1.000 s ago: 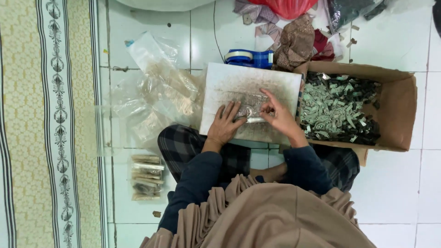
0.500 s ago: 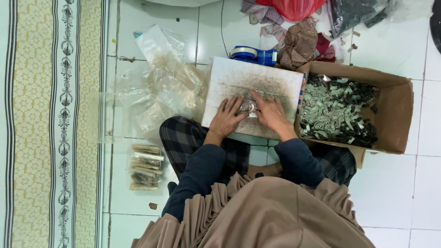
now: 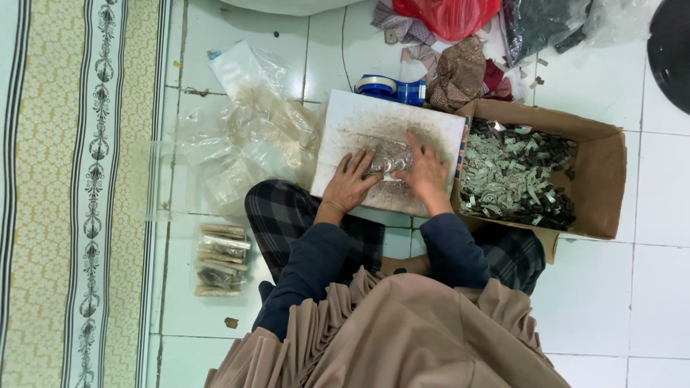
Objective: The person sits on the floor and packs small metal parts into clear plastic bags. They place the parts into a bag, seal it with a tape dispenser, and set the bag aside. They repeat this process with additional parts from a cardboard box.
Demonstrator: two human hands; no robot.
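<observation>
A worn white board (image 3: 359,122) lies across my lap on the tiled floor. On its middle sits a small clear plastic bag of little pieces (image 3: 387,164). My left hand (image 3: 350,182) rests flat on the bag's left side, fingers spread. My right hand (image 3: 424,172) presses down on its right side, fingers together and flat. Both hands touch the bag; neither one lifts it. To the right of the board stands an open cardboard box (image 3: 607,179) filled with several small green and dark pieces (image 3: 514,176).
A heap of clear plastic bags (image 3: 244,136) lies left of the board. Several filled packets (image 3: 219,259) are stacked by my left knee. A blue tape dispenser (image 3: 392,88), cloth scraps (image 3: 460,68) and a red bag (image 3: 449,14) lie beyond the board. A patterned mat (image 3: 79,194) runs along the left.
My right hand has come down from reaching over the board and now lies flat on the small bag. My left hand has stayed on the bag's left side.
</observation>
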